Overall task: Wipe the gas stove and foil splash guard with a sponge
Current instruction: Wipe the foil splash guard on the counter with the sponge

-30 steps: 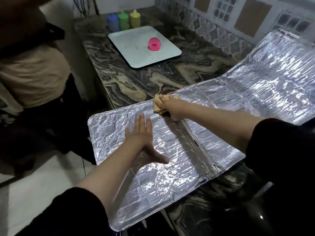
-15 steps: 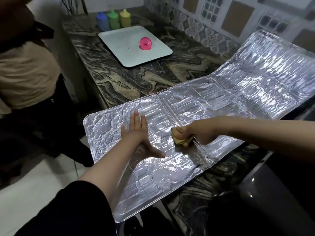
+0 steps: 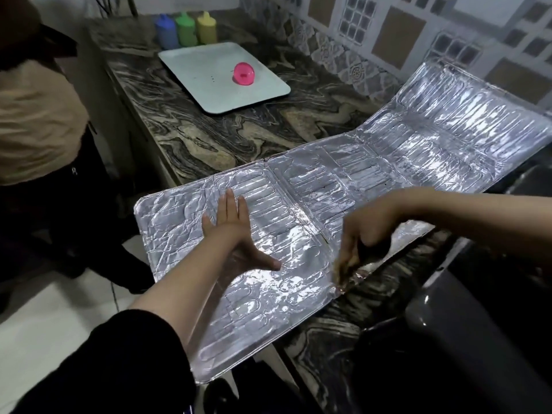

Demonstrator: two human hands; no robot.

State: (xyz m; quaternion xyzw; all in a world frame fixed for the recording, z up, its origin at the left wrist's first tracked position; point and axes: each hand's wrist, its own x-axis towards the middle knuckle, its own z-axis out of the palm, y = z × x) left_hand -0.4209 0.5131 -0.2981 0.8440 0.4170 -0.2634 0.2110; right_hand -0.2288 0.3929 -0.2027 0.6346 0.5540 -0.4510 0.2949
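A person looks down at a marbled stone tabletop (image 3: 233,135) in a kitchen; across it lies a folding foil splash guard (image 3: 388,162), opened out flat, with its far panel bent upward toward the tiled wall (image 3: 388,40) and its near panel overhanging the tabletop's edge above the pale floor (image 3: 53,306); the left hand (image 3: 230,231) lies flat on the near panel, fingers straight and together, thumb spread, holding nothing and seemingly pinning the foil down; the right hand (image 3: 361,237) is blurred with motion at the near end of the crease between two panels, fingers curled downward over a tan sponge (image 3: 343,268) pressed to the foil's edge, so the grip is closed around the sponge, though the blur hides how tightly; the foil is shiny all over and no wet streak or dirt is plain enough to say which panels are finished; as a judgement, the guard is mid-wipe, with the stroke at the crease in hand and the raised far panel possibly still to do; a dark shape at the lower right may be the stove, but it is too dim to tell, and nothing shows it wiped; farther back sit a pale tray (image 3: 224,76) bearing a pink cap (image 3: 243,73), and blue, green and yellow bottles (image 3: 186,29); another person (image 3: 38,121) stands at the left.
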